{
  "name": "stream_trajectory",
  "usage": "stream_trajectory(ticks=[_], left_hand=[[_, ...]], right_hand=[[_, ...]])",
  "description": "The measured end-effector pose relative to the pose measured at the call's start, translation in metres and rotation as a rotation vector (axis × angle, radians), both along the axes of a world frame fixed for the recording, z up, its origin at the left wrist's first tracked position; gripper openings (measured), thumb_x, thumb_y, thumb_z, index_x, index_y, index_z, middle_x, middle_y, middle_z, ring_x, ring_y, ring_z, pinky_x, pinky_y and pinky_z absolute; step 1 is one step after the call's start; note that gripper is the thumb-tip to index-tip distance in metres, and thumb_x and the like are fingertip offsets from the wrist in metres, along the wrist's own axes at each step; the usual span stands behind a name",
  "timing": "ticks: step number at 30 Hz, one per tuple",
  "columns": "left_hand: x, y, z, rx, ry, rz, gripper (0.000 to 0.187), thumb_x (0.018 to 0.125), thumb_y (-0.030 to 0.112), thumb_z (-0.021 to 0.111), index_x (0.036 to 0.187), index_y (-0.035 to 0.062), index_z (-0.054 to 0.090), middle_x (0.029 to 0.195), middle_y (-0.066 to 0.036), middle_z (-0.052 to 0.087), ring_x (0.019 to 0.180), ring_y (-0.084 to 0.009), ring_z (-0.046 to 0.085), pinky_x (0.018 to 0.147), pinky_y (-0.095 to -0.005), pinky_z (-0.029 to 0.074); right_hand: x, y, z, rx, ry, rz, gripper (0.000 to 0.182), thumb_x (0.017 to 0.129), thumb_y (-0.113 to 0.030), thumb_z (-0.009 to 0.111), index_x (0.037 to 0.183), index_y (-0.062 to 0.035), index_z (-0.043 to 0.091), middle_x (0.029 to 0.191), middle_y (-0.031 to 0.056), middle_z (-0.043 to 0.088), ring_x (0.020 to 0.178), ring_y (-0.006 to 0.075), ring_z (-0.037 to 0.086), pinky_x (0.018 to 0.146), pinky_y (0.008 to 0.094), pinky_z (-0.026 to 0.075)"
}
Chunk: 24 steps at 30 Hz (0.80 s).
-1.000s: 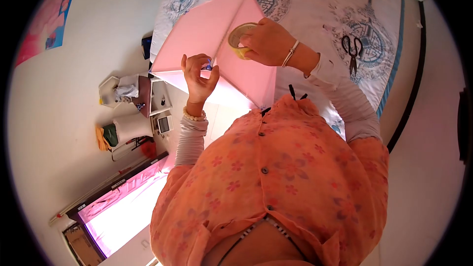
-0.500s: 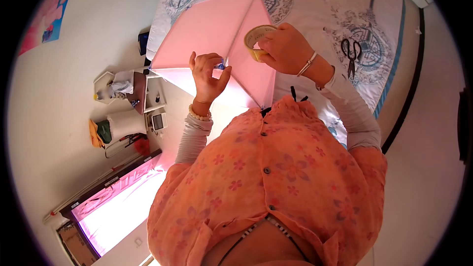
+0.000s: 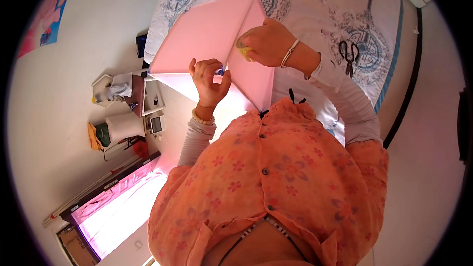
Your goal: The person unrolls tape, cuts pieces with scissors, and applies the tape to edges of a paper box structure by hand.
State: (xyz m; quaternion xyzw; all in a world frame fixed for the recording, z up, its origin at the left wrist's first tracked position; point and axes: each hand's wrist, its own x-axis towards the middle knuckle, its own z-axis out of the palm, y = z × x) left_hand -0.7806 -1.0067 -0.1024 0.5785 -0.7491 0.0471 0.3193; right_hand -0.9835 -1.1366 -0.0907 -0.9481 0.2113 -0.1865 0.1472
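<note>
A pink fabric panel stretched over thin rods, like a kite (image 3: 207, 32), lies on the bed, with one rod running down its middle. At that rod, my left hand (image 3: 209, 83) is curled with thumb and fingers around a small blue piece (image 3: 219, 71), whose kind I cannot make out. My right hand (image 3: 271, 43) grips a roll of yellowish tape (image 3: 244, 50) just above the pink fabric. Most of the roll is hidden behind the fingers. Black-handled scissors (image 3: 349, 57) rest on the bed to the right.
A patterned white sheet (image 3: 315, 0) covers the bed under the kite. At left stand a small shelf (image 3: 138, 93) with objects and a white pillow (image 3: 125, 124). A bright window (image 3: 125, 212) is at lower left. A dark strip (image 3: 413, 81) runs along the floor at right.
My right hand has moved left and slightly turned, bringing the tape roll closer to the middle rod. The roll's open ring has swung out of sight. My left hand stays at the blue piece.
</note>
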Motion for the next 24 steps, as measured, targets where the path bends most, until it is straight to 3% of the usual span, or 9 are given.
stream_trajectory(ticks=[2, 4, 8, 10, 24], left_hand=[[-0.002, 0.000, 0.000, -0.002, 0.003, 0.008, 0.024, 0.066, 0.007, 0.069, 0.084, 0.0092, 0.053, 0.089, -0.005, 0.062, 0.084, -0.0213, 0.057, 0.103, -0.0460, 0.026], [-0.003, 0.001, -0.001, 0.000, 0.010, 0.021, 0.023, 0.066, 0.005, 0.068, 0.084, 0.0088, 0.053, 0.088, -0.005, 0.062, 0.083, -0.0212, 0.057, 0.101, -0.0452, 0.027], [-0.005, 0.003, -0.002, -0.020, 0.014, 0.033, 0.023, 0.066, 0.005, 0.067, 0.085, 0.0082, 0.053, 0.086, -0.005, 0.061, 0.080, -0.0211, 0.056, 0.100, -0.0445, 0.028], [-0.004, 0.003, -0.006, -0.046, 0.012, 0.038, 0.023, 0.066, 0.004, 0.066, 0.085, 0.0077, 0.053, 0.084, -0.005, 0.060, 0.079, -0.0213, 0.056, 0.099, -0.0445, 0.029], [-0.006, 0.017, -0.006, -0.060, 0.054, 0.058, 0.020, 0.065, 0.003, 0.065, 0.082, 0.0072, 0.055, 0.083, -0.005, 0.059, 0.078, -0.0212, 0.055, 0.099, -0.0437, 0.029]], right_hand=[[0.004, -0.004, 0.002, -0.016, 0.053, 0.009, 0.017, 0.075, -0.027, 0.063, 0.082, -0.0117, 0.065, 0.081, -0.0016, 0.065, 0.072, 0.0183, 0.061, 0.067, 0.0339, 0.041], [0.008, -0.007, 0.002, -0.100, 0.083, 0.048, 0.016, 0.080, -0.029, 0.058, 0.080, -0.0134, 0.062, 0.069, 0.0014, 0.063, 0.064, 0.0191, 0.061, 0.062, 0.0354, 0.040], [0.011, -0.005, 0.009, -0.086, 0.142, 0.066, 0.018, 0.080, -0.030, 0.058, 0.081, -0.0126, 0.063, 0.071, 0.0025, 0.064, 0.065, 0.0199, 0.062, 0.063, 0.0355, 0.040], [0.009, -0.003, 0.008, -0.052, 0.117, 0.059, 0.018, 0.075, -0.029, 0.063, 0.079, -0.0111, 0.064, 0.081, 0.0005, 0.065, 0.077, 0.0180, 0.062, 0.068, 0.0347, 0.041], [0.013, -0.031, -0.019, -0.125, 0.061, 0.089, 0.013, 0.075, -0.025, 0.062, 0.077, -0.0123, 0.063, 0.079, 0.0010, 0.065, 0.077, 0.0180, 0.062, 0.071, 0.0371, 0.044]])
